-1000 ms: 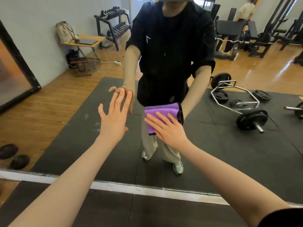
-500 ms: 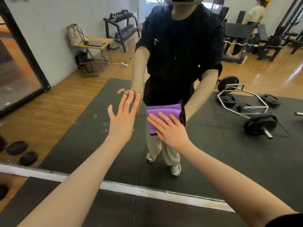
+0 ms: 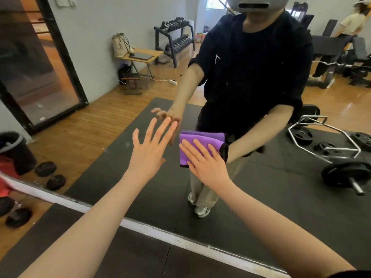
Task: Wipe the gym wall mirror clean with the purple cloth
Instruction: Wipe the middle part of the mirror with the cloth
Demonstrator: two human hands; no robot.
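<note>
Soft, fuzzy purple cloth (image 3: 200,144) with dark edging; glossy glass mirror (image 3: 100,121) (faint smudges on it); matt black rubber mat (image 3: 200,263); polished wood floor (image 3: 66,135) in reflection; shiny chrome bar (image 3: 321,151), matt black plates (image 3: 344,173)

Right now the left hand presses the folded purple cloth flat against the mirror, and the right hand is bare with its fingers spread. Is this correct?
Not quite: the hands are swapped. The head view shows the right hand pressing the folded purple cloth flat against the mirror, while the left hand is bare with its fingers spread.
</note>
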